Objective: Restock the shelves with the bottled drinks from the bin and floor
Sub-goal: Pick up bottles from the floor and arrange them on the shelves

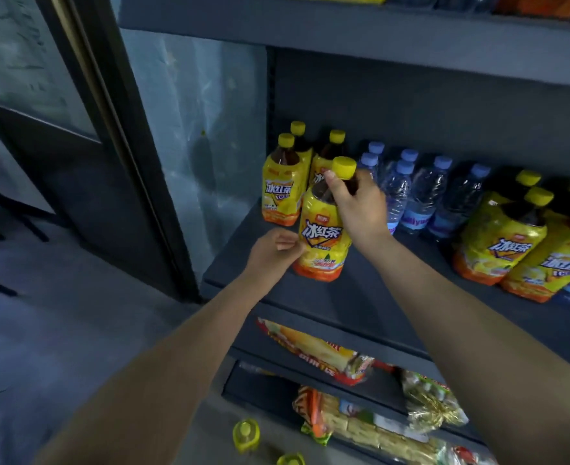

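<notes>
The tea bottle (pixel 322 236) I hold has a yellow cap, dark brown tea and a yellow label turning orange at its base. Along the back edge of the dark grey shelf (pixel 344 307), the water bottles (pixel 421 196) are clear with pale blue caps.

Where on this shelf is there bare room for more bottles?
The front strip of the shelf is bare, from the iced tea bottle gripped by the right hand across to the right tea cluster, in front of the water bottles. A smaller patch: front left corner, before the back-left tea bottles. The back row is crowded.
</notes>
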A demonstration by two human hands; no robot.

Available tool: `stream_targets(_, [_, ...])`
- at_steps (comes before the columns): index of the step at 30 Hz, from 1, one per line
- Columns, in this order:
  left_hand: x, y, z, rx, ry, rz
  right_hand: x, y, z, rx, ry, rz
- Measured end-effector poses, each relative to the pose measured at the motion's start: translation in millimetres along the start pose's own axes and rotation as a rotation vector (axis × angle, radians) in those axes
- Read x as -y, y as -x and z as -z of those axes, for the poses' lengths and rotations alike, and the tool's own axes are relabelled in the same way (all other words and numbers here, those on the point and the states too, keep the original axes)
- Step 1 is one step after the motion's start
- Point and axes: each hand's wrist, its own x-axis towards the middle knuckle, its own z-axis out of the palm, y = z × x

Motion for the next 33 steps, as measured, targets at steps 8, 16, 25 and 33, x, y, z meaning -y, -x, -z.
stream_targets(8, [33, -68, 7, 0.152, 0.043, -0.026, -20, -30, -41, -0.092, 0.026, -0.026])
stream_targets(16, [65, -112, -12, 0.13, 0.079, -0.065, -55, -60, -71, -0.203, 0.021, -0.028])
stream_targets(25, [73, -117, -19, 0.088, 0.117, -0.017, -69, -45, -75, -0.144, 0.06, -0.039])
stream_targets(33, [64, -116, -15, 0.119, 0.045, 0.011, -82, -28, -60, 0.015, 0.019, -0.083])
